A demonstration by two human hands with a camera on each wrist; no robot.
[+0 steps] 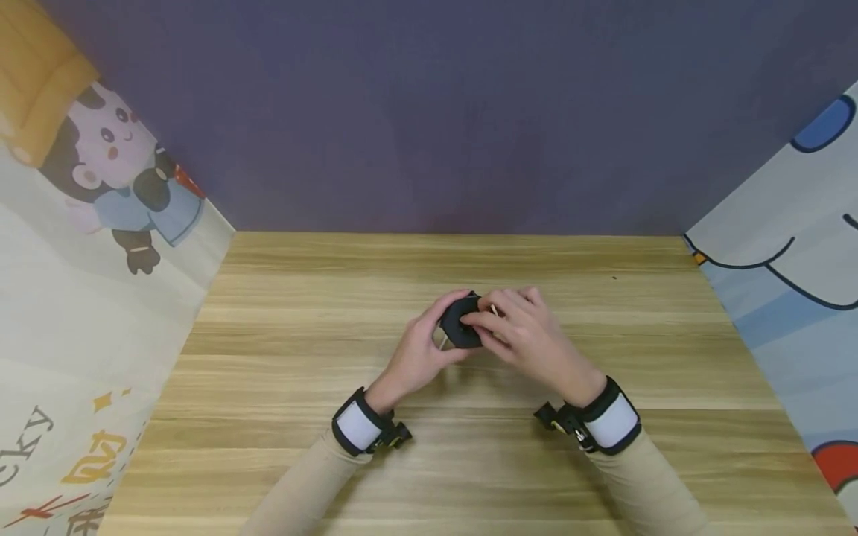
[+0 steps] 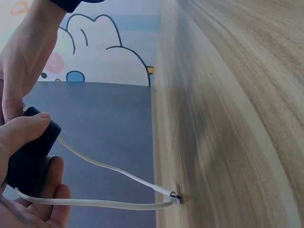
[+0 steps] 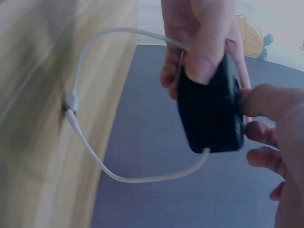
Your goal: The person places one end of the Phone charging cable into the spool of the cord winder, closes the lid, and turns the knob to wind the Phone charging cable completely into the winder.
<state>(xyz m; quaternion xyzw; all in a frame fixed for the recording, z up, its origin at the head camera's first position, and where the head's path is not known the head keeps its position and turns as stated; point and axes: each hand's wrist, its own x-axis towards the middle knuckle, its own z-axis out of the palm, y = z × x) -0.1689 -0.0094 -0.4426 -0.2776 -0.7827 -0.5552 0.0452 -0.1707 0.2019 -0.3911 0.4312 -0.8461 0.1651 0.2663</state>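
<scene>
A thick black cable winder [image 1: 453, 325] with a dark, roughly round face is held above the table. My left hand [image 1: 417, 351] grips it around the sides, thumb on one flat edge in the left wrist view. Fingertips of my right hand [image 1: 532, 339] are bent against its face near the centre; exactly what they pinch there is partly hidden. A white cable [image 3: 142, 179] leaves the winder [image 3: 209, 111] on two opposite sides. Its two lengths hang in a loop, and the plug ends [image 2: 167, 192] meet close together low down, near the tabletop.
The wood-grain table [image 1: 302, 298] spreads around both hands. Behind it rises a plain dark blue-grey panel [image 1: 456, 112]. Cartoon-printed sheets [image 1: 53, 298] stand at the left and right. Each wrist wears a black strap with a small camera.
</scene>
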